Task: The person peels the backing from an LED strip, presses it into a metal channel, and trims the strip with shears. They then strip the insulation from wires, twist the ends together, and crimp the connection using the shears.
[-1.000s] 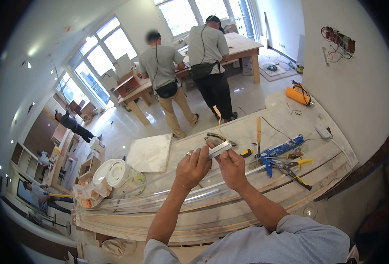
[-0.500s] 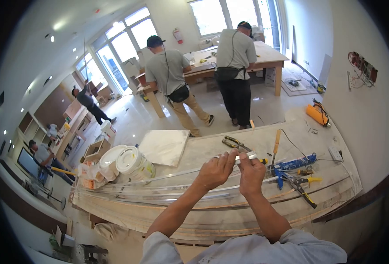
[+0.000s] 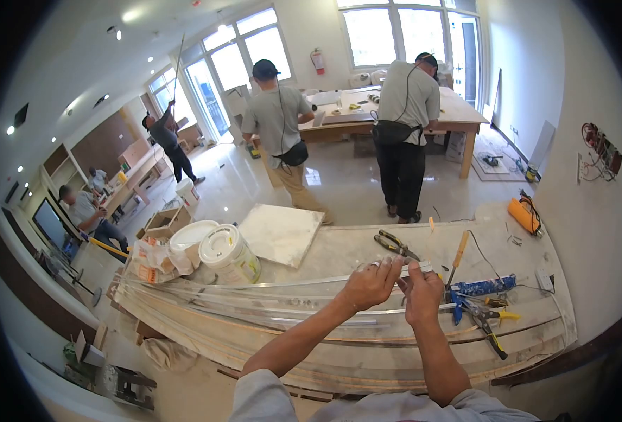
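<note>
one long thin strip is up in both hands, its near end raised over the bench. left hand: fingers curled round the strip, grip closed on it. right hand: thumb and fingers pinching the strip by its end, just beside the left hand. state of work: this strip is lifted at one end, other strips lie loose lengthwise on the bench; no finished piece can be made out (end detail too small to tell if cut or joined).

containers: white bucket with lid on, contents hidden; round white container just behind it, inside not readable. plastic bag with orange print next to them, crumpled, contents unclear. open wooden box beyond, can't tell what it holds. another white bucket on the floor farther off.

near the hands: pliers with handles spread, wooden-handled tool, blue caulking gun, yellow-and-black cutters partly under or against the gun. white board beside the bucket, orange power tool toward the wall. two people in grey shirts at a far table, backs turned.
</note>
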Available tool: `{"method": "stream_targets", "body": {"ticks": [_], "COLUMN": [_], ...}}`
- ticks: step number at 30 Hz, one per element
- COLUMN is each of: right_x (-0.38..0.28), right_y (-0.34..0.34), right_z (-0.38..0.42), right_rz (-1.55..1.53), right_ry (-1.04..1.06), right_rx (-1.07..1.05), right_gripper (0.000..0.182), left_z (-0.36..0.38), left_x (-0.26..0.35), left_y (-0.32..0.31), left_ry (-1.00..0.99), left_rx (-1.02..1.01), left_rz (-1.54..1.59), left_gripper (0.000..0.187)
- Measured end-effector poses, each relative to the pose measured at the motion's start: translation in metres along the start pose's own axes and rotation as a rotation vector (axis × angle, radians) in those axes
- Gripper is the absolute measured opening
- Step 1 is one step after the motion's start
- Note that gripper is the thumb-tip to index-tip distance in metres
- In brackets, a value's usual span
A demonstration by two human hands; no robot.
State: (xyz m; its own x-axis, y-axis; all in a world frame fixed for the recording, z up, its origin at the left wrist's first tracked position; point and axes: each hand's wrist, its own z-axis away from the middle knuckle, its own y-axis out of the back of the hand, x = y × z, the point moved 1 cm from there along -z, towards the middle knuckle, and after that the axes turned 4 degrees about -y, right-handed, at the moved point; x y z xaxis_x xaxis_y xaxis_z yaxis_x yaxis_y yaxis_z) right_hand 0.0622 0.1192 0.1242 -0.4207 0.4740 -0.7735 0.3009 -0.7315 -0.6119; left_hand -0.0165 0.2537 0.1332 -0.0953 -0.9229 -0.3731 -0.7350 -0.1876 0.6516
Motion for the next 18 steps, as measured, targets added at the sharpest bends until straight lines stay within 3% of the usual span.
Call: {"method": "stream_targets", "body": {"ticks": [5, 7, 12, 15, 18], "right_x": [-0.006, 0.003, 0.006, 0.005, 0.010], "right_y": [0.004, 0.011, 0.006, 0.001, 0.002], "right_z": [0.006, 0.004, 0.008, 0.013, 0.014], "right_rz": [0.273, 0.315, 0.168, 0.055, 0.144], "right_ry": [-0.037, 0.008, 0.030, -0.035, -0.027], "right_rx": [-0.029, -0.066, -0.134, -0.134, -0.127], "right_gripper": [0.031, 0.033, 0.029, 0.027, 0.028], "left_z": [0.007, 0.003, -0.006, -0.006, -0.001], "left_x": [-0.001, -0.001, -0.028, -0.035, -0.033], "left_y": [0.010, 0.020, 0.038, 0.038, 0.033], "left_ry": [0.096, 0.323, 0.634, 0.671, 0.687], "left_rx": [-0.112, -0.263, -0.334, -0.455, -0.435], "left_rz": [0.158, 0.400, 0.937, 0.921, 0.968], "left_gripper": [0.059, 0.059, 0.020, 0.018, 0.016]}}
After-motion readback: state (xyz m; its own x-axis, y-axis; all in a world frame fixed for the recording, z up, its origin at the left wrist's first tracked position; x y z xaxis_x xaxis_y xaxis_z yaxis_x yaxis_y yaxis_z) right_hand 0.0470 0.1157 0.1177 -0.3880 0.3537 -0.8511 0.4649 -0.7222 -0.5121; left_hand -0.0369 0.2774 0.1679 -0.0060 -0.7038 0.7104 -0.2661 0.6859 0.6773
